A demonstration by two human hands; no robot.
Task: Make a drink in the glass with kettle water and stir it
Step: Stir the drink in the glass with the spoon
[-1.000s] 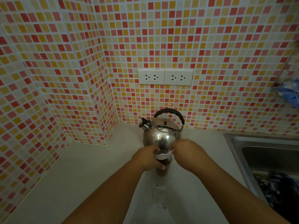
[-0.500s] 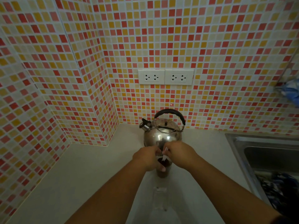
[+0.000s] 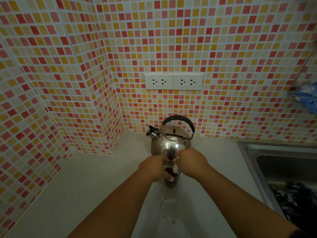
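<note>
A glass (image 3: 171,183) of dark brown drink stands on the pale counter (image 3: 85,189), just in front of a shiny steel kettle (image 3: 170,143) with a black handle. My left hand (image 3: 155,168) wraps around the glass from the left. Above the rim, my right hand (image 3: 190,163) pinches a white spoon (image 3: 175,168) whose lower end dips into the drink. The hands hide most of the glass's upper half.
A steel sink (image 3: 281,162) with dark items inside lies to the right. Tiled walls close the back and left; two white sockets (image 3: 174,81) sit above the kettle. A clear plastic piece (image 3: 167,210) lies on the counter nearer to me. Something blue (image 3: 307,98) hangs at the right edge.
The spoon lay flat between both hands a second ago; my right hand has since tipped it upright and lowered it into the drink. My left hand stays on the glass.
</note>
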